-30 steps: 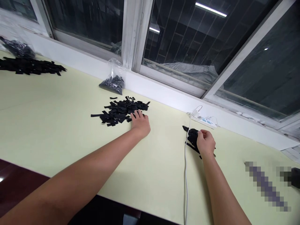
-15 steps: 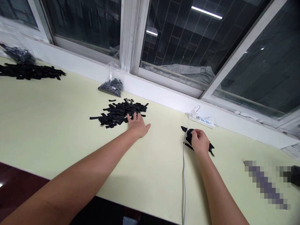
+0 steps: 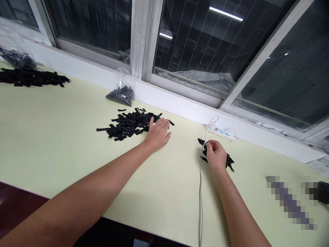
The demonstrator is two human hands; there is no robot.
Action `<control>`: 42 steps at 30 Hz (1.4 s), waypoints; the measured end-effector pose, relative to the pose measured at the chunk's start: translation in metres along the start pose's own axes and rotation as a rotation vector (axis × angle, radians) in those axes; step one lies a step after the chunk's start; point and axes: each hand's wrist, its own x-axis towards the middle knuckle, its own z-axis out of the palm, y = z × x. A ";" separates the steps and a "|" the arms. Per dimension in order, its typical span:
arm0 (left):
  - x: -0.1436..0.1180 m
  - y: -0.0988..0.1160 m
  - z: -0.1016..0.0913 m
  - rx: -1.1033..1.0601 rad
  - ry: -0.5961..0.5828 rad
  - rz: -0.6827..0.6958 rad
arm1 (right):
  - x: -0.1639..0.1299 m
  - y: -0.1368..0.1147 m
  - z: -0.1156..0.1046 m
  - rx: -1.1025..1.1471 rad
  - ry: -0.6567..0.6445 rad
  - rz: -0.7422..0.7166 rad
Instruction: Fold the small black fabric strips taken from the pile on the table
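Black strips (image 3: 128, 124) lie by the left hand (image 3: 157, 135)

Take the table's (image 3: 167, 192) middle as the dial's centre, and I see a strip pile (image 3: 130, 123) at eleven o'clock, a bag (image 3: 121, 95) just behind it. Another pile (image 3: 33, 78) lies at ten, a second bag (image 3: 19, 59) behind. A third pile (image 3: 230, 160) sits at three beneath the right hand (image 3: 216, 155), the power strip (image 3: 221, 132) beyond at two.

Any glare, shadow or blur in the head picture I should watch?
In the head view, bright light streaks show in the dark window, a soft shadow runs beside the right forearm, coarse squares mask a purple shape at the right, and black strips merge together.
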 end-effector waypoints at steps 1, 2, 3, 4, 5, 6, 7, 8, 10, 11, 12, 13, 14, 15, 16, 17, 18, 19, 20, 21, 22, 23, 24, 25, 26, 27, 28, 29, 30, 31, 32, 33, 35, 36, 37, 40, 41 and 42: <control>0.000 0.005 -0.001 -0.065 0.041 0.065 | -0.003 -0.004 0.001 0.029 -0.013 -0.028; 0.000 0.009 -0.001 -0.133 0.060 0.116 | -0.007 -0.010 0.003 0.062 -0.034 -0.059; -0.001 0.013 0.000 -0.203 0.066 0.140 | -0.011 -0.015 0.005 0.097 -0.064 -0.089; -0.002 0.017 0.002 -0.268 0.060 0.159 | -0.016 -0.020 0.008 0.131 -0.106 -0.118; -0.004 0.021 0.003 -0.326 0.048 0.172 | -0.021 -0.025 0.011 0.165 -0.157 -0.143; -0.005 0.024 0.005 -0.370 0.044 0.188 | -0.027 -0.029 0.015 0.200 -0.220 -0.160; -0.006 0.026 0.006 -0.407 0.039 0.208 | -0.031 -0.032 0.020 0.235 -0.288 -0.170; -0.007 0.029 0.006 -0.434 0.037 0.222 | -0.035 -0.035 0.024 0.270 -0.355 -0.170; -0.009 0.032 0.006 -0.458 0.010 0.261 | -0.041 -0.037 0.031 0.333 -0.467 -0.153; -0.009 0.034 0.005 -0.458 -0.014 0.284 | -0.042 -0.036 0.033 0.359 -0.506 -0.140; -0.010 0.035 0.005 -0.454 -0.035 0.297 | -0.042 -0.036 0.035 0.380 -0.529 -0.128; -0.010 0.036 0.004 -0.454 -0.054 0.305 | -0.042 -0.036 0.036 0.395 -0.539 -0.118; -0.010 0.036 0.004 -0.460 -0.067 0.303 | -0.041 -0.035 0.035 0.404 -0.541 -0.112; -0.010 0.037 0.004 -0.473 -0.072 0.289 | -0.040 -0.035 0.035 0.411 -0.540 -0.106; -0.011 0.037 0.005 -0.491 -0.073 0.268 | -0.039 -0.034 0.034 0.414 -0.540 -0.100; -0.011 0.037 0.005 -0.510 -0.072 0.243 | -0.038 -0.034 0.032 0.414 -0.542 -0.091; -0.011 0.038 0.006 -0.528 -0.071 0.217 | -0.037 -0.034 0.031 0.410 -0.549 -0.082; -0.012 0.038 0.006 -0.544 -0.071 0.194 | -0.037 -0.034 0.030 0.405 -0.558 -0.072; -0.012 0.038 0.007 -0.559 -0.074 0.173 | -0.037 -0.034 0.030 0.398 -0.569 -0.062; -0.012 0.038 0.007 -0.572 -0.078 0.158 | -0.037 -0.034 0.030 0.393 -0.581 -0.056; -0.012 0.039 0.007 -0.585 -0.082 0.147 | -0.037 -0.034 0.030 0.391 -0.597 -0.050; -0.012 0.039 0.007 -0.596 -0.085 0.137 | -0.038 -0.034 0.031 0.394 -0.618 -0.042; -0.012 0.039 0.007 -0.605 -0.087 0.131 | -0.038 -0.034 0.031 0.401 -0.639 -0.029; -0.013 0.039 0.006 -0.612 -0.089 0.126 | -0.039 -0.035 0.032 0.410 -0.655 -0.010; -0.013 0.039 0.006 -0.618 -0.094 0.125 | -0.039 -0.035 0.033 0.418 -0.665 0.011; -0.013 0.039 0.006 -0.624 -0.100 0.127 | -0.039 -0.036 0.034 0.425 -0.667 0.031; -0.013 0.039 0.006 -0.630 -0.108 0.129 | -0.040 -0.037 0.034 0.431 -0.662 0.049; -0.013 0.039 0.006 -0.634 -0.117 0.133 | -0.040 -0.038 0.034 0.437 -0.650 0.064; -0.013 0.038 0.007 -0.637 -0.126 0.140 | -0.040 -0.039 0.034 0.445 -0.635 0.079; -0.013 0.038 0.007 -0.637 -0.135 0.149 | -0.040 -0.040 0.034 0.460 -0.622 0.101; -0.013 0.039 0.006 -0.637 -0.141 0.161 | -0.039 -0.041 0.033 0.484 -0.616 0.133; -0.013 0.039 0.006 -0.636 -0.144 0.171 | -0.039 -0.042 0.031 0.519 -0.615 0.177; -0.014 0.039 0.006 -0.641 -0.154 0.192 | -0.038 -0.044 0.028 0.614 -0.640 0.285; -0.014 0.040 0.006 -0.644 -0.162 0.198 | -0.037 -0.044 0.026 0.666 -0.664 0.337; -0.014 0.040 0.005 -0.645 -0.174 0.203 | -0.037 -0.044 0.024 0.713 -0.690 0.379; -0.016 0.041 0.005 -0.654 -0.216 0.199 | -0.035 -0.043 0.022 0.780 -0.739 0.435; -0.016 0.041 0.006 -0.665 -0.226 0.185 | -0.034 -0.042 0.022 0.783 -0.741 0.439; -0.016 0.041 0.007 -0.681 -0.236 0.163 | -0.034 -0.041 0.022 0.784 -0.740 0.443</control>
